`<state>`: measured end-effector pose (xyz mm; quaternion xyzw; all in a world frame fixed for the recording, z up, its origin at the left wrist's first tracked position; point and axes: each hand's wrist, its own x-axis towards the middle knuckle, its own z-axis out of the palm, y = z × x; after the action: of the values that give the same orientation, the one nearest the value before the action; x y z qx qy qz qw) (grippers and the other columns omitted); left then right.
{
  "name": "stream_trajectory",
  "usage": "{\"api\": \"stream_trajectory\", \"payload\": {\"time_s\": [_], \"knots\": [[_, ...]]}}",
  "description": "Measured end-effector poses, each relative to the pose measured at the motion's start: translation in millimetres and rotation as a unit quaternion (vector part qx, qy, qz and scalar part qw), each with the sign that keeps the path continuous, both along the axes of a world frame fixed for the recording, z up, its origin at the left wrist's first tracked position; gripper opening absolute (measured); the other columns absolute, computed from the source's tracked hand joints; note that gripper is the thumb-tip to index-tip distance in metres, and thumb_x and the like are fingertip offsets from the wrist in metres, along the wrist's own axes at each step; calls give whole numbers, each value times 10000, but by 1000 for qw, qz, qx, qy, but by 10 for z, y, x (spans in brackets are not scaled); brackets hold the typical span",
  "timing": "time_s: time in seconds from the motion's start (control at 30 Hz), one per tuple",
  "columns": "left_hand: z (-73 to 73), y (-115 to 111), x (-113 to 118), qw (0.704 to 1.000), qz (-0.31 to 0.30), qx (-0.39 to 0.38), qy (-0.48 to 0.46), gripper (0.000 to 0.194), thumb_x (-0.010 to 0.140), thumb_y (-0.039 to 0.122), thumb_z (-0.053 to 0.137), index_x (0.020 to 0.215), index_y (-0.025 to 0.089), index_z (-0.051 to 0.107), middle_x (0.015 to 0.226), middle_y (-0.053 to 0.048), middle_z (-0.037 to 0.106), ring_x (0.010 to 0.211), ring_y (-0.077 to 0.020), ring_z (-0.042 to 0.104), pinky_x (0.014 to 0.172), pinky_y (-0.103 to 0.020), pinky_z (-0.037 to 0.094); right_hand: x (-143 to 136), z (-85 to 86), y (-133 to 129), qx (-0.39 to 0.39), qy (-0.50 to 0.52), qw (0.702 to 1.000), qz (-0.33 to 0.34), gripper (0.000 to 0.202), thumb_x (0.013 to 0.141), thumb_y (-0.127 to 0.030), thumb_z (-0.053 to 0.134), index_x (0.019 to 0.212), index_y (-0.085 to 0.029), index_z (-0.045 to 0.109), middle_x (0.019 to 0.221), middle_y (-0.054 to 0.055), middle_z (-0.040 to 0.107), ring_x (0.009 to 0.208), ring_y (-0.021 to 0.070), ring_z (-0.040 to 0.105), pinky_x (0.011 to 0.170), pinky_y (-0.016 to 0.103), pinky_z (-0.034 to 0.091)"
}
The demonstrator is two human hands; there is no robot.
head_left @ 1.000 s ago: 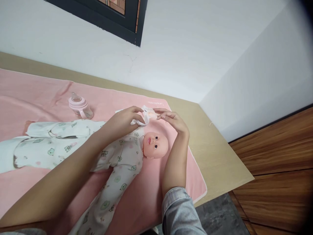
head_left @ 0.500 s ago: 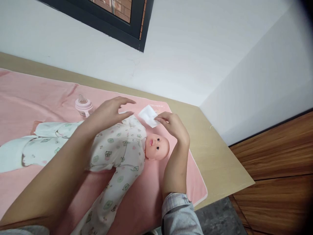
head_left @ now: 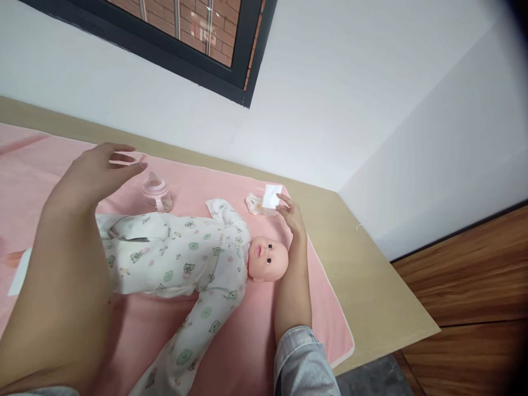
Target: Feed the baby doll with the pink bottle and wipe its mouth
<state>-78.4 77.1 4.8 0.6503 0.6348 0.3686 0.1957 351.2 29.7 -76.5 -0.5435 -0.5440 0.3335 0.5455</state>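
My right hand (head_left: 292,215) pinches a small white square cloth or wipe (head_left: 272,196) above the far right corner of the pink blanket. Right behind the cloth lies a crumpled, see-through wrapper (head_left: 253,204). A baby doll (head_left: 177,253) in a white printed suit lies on its back, its bald head beside my right forearm. Over the blanket's far left part, my left hand (head_left: 97,171) hovers with thumb and fingers apart, holding nothing. Closest to it stands a pink baby bottle (head_left: 157,192) with a clear teat cover. My left forearm hides the doll's legs.
The pink blanket (head_left: 231,335) covers most of a wooden table (head_left: 363,297). Behind the table rises a white wall (head_left: 313,110) with a dark-framed window (head_left: 243,82). Wood-grain panels (head_left: 474,280) stand at the right.
My left hand has moved left, from over the doll's chest to near the bottle. My right hand has carried the white cloth slightly away from the doll, and the wrapper now shows.
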Motion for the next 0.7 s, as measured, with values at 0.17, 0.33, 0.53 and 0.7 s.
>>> {"api": "stream_trajectory", "payload": {"time_s": [0.17, 0.33, 0.53, 0.7], "knots": [[-152, 185, -114, 1000, -13, -15, -8, 548, 891, 436, 572, 1387, 231, 457, 1294, -51, 584, 1148, -261, 563, 1010, -462, 456, 64, -236, 75, -64, 64, 996, 24, 711, 660, -236, 708, 1351, -232, 539, 1341, 52, 614, 1166, 201, 602, 1096, 392, 421], [-351, 438, -206, 999, 37, -21, -8, 609, 714, 208, 601, 1315, 293, 557, 1233, -23, 639, 1099, -292, 612, 974, -497, 486, -39, -255, -34, -57, 43, 997, -13, 637, 723, -342, 647, 1346, -250, 554, 1374, 7, 592, 1287, 239, 534, 1114, 416, 414], [-459, 559, -236, 996, 33, -65, 42, 778, 655, 165, 594, 1414, 290, 472, 1287, -49, 612, 1102, -320, 609, 971, -515, 488, -939, -819, -30, -122, 4, 992, -19, 518, 651, -382, 715, 1166, -401, 662, 1126, -54, 720, 1367, 289, 457, 1104, 469, 432], [-429, 511, -189, 996, 20, -70, 52, 735, 677, 191, 592, 1399, 280, 487, 1294, -50, 606, 1115, -319, 603, 984, -510, 481, -574, -674, -7, -90, 41, 993, -60, 357, 680, -347, 706, 1037, -340, 715, 1028, -8, 750, 1305, 253, 519, 1074, 423, 456]]}}
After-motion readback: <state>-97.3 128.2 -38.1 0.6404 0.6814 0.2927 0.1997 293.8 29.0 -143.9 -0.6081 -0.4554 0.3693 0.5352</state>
